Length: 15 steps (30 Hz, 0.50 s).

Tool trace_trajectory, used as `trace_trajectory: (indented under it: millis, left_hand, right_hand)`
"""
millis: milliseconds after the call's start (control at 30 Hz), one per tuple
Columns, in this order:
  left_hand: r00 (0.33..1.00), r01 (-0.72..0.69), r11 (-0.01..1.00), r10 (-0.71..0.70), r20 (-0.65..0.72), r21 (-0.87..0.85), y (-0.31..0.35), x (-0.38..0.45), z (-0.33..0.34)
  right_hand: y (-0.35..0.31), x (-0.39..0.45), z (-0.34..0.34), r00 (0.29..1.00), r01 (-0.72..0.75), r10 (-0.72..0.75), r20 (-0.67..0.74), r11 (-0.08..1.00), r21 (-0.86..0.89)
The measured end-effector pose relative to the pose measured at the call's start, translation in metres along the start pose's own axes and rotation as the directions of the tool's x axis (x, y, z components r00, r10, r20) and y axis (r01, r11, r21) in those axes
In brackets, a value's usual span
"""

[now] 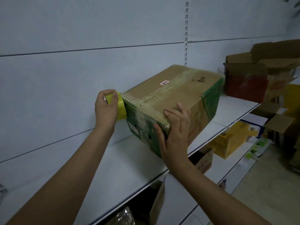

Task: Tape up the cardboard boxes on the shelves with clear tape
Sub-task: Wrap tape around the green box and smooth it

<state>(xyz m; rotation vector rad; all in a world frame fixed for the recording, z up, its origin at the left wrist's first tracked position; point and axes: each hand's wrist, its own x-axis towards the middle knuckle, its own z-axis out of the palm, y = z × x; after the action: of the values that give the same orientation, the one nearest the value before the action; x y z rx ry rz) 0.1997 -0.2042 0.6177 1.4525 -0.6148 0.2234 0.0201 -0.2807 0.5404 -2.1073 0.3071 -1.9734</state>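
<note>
A brown cardboard box (183, 95) with green printed sides stands on the white shelf (126, 159), turned at an angle. Glossy clear tape runs along its top seam and down its near end. My left hand (106, 109) grips a yellowish tape roll (121, 108) held against the box's upper left end edge. My right hand (175, 130) lies over the near top corner, fingers spread on the top and thumb on the green end face.
At the right end of the shelf stand a red box (245, 85) with open flaps and more brown cartons (276, 52). Lower shelves hold yellow boxes (230, 142) and a brown paper bag (157, 202). The pale back wall panel (81, 62) is close behind.
</note>
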Motion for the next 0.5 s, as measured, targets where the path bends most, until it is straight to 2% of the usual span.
trace_trajectory:
  millis: [167,300,400,467,500]
  left_hand:
    - [0.982,0.09,0.994,-0.079,-0.173,0.055,-0.004,-0.016,-0.12]
    - [0.956,0.137,0.984,-0.101,-0.276,0.117,-0.009,-0.037,-0.201]
    - [0.965,0.14,0.973,-0.092,-0.246,0.185,-0.011,-0.057,-0.236]
    - [0.968,0.14,0.967,-0.089,-0.234,0.214,-0.013,-0.068,-0.253]
    - [0.965,0.15,0.965,-0.096,-0.244,0.213,-0.013,-0.072,-0.261]
  right_hand:
    - [-0.104,-0.039,0.04,0.998,-0.012,0.005,0.068,0.995,0.098]
    - [-0.174,-0.061,0.062,0.979,-0.042,0.013,0.206,0.99,0.136]
    - [-0.21,-0.08,0.079,0.931,-0.042,-0.002,0.364,0.993,0.112]
    - [-0.221,-0.084,0.086,0.876,-0.092,-0.009,0.483,0.978,0.185]
    - [-0.222,-0.081,0.086,0.825,-0.15,-0.023,0.564,0.954,0.259]
